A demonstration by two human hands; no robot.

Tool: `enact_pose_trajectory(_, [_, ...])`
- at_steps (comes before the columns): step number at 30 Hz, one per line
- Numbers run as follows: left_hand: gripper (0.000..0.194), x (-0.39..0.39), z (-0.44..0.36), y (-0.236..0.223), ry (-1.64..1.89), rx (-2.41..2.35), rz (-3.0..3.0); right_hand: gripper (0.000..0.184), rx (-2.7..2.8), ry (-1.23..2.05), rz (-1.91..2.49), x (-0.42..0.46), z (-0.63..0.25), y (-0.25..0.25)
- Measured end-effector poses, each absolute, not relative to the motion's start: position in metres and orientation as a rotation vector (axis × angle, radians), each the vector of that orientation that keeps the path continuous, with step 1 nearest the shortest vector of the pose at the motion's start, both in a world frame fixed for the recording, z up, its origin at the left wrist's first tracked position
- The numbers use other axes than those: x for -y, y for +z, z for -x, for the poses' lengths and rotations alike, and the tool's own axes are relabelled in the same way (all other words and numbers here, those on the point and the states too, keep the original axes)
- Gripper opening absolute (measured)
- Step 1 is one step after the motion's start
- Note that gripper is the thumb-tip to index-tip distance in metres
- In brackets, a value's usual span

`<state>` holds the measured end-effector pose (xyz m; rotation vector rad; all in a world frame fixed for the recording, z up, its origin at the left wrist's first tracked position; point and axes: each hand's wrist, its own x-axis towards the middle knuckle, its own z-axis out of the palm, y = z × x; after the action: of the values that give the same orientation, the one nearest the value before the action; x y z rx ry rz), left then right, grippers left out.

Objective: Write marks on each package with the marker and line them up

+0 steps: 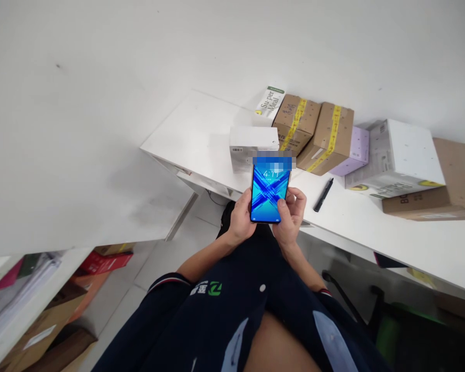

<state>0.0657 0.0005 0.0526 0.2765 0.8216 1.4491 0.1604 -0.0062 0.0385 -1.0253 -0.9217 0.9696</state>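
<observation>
A smartphone (269,194) is held upright between my hands, its lit screen showing a blue pattern and a clock. My left hand (241,217) is closed along the phone's left edge. My right hand (290,214) grips the right edge, with the thumb resting on the lower right of the screen. The fingers behind the phone are hidden, and its top part is blurred out. Just beyond the phone, a small white box (253,138) stands on the white desk (196,129). To the right of my right hand lies a black marker pen (323,195).
Cardboard boxes with yellow tape (325,137) stand along the wall, beside a white "Super Meal" box (271,103), a purple box (352,150) and a large white box (406,155). A brown carton (457,181) sits far right. Below are a chair (406,330) and a shelf (58,268).
</observation>
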Motion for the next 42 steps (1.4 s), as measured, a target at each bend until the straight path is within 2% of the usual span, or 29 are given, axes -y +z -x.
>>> enact_pose_trajectory(12, [0.027, -0.003, -0.063, 0.050, 1.445, -0.802, -0.290, 0.036, 0.920, 0.993, 0.933, 0.003, -0.161, 0.039])
enact_pose_trajectory(25, [0.028, -0.008, -0.066, 0.048, 1.424, -0.789, -0.203, 0.040, 1.119, 0.914, 1.034, -0.001, -0.169, 0.048])
enact_pose_trajectory(29, [0.031, -0.010, -0.066, 0.044, 1.388, -0.777, -0.244, 0.050, 1.230, 0.960, 1.156, 0.001, -0.178, 0.045])
enact_pose_trajectory(36, [0.039, -0.003, -0.081, 0.036, 1.307, -0.664, -0.406, 0.093, 1.442, 0.776, 1.469, 0.013, -0.197, 0.022])
enact_pose_trajectory(39, [0.041, -0.001, -0.088, 0.030, 1.218, -0.701, -0.517, 0.097, 1.410, 0.738, 1.581, 0.016, -0.203, 0.008])
enact_pose_trajectory(42, [0.034, -0.006, -0.082, 0.026, 1.094, -0.736, -0.709, 0.096, 1.370, 0.717, 1.657, 0.014, -0.213, 0.000])
